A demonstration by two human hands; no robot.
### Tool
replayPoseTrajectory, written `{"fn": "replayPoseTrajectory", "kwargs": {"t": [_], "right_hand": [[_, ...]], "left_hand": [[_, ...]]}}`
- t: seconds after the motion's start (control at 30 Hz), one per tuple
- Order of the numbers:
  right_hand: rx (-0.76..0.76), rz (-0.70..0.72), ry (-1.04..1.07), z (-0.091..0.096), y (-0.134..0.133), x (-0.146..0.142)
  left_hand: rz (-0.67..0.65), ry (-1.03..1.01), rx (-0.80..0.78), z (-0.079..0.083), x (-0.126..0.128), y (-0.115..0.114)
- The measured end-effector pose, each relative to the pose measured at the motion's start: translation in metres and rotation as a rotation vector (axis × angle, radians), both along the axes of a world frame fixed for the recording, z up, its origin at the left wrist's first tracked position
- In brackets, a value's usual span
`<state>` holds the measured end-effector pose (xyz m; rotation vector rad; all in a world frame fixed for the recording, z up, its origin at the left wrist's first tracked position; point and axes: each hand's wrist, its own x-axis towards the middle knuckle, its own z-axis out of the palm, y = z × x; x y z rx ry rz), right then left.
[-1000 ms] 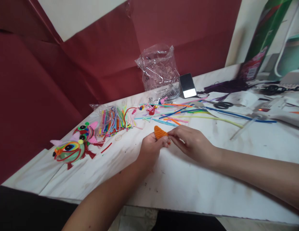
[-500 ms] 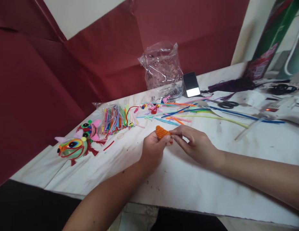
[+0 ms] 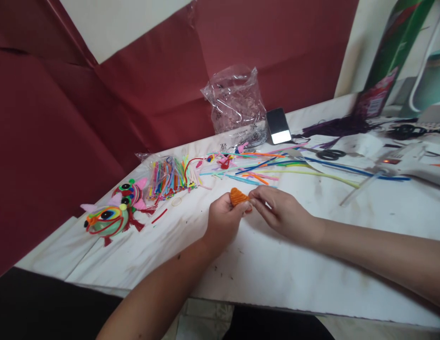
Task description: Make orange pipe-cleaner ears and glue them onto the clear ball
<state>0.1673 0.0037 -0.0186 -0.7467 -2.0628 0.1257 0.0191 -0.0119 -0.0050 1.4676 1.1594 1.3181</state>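
Above the white, grey-streaked tabletop, my left grip is closed around an orange ridged pipe-cleaner piece, my thumb pressed along its near side. My right grip meets it from the right, thumb and forefinger pinched on that end (the exact spot between my fingertips is too small to make out). Just beyond my hands lie loose pipe cleaners in blue, yellow, pink and orange, with black-handled scissors behind them and a white glue gun, its red light glowing, to the right. Off to the left, a multicoloured pipe-cleaner bundle sits partly in clear plastic, beside two colourful creature ornaments with black eyes and red tassels.
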Motion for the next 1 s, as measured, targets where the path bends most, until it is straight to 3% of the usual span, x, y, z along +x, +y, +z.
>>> {"fn": "replayPoseTrajectory", "kwargs": {"t": [0.13,0.33,0.47,0.77,1.0], "right_hand": [[-0.104,0.037,0.008,0.005,0.000,0.000],[-0.461,0.092,0.197,0.006,0.006,0.001],[-0.596,0.114,0.258,0.004,0.008,0.000],[-0.632,0.121,0.280,0.005,0.006,0.000],[-0.671,0.177,0.334,0.003,0.005,-0.002]], "left_hand": [[-0.037,-0.028,-0.017,0.000,0.000,0.001],[-0.077,-0.118,-0.046,-0.004,-0.006,0.011],[-0.125,-0.160,-0.061,-0.007,-0.010,0.016],[-0.198,-0.172,-0.098,-0.006,-0.009,0.013],[-0.166,-0.181,-0.134,-0.012,-0.012,0.019]]}}
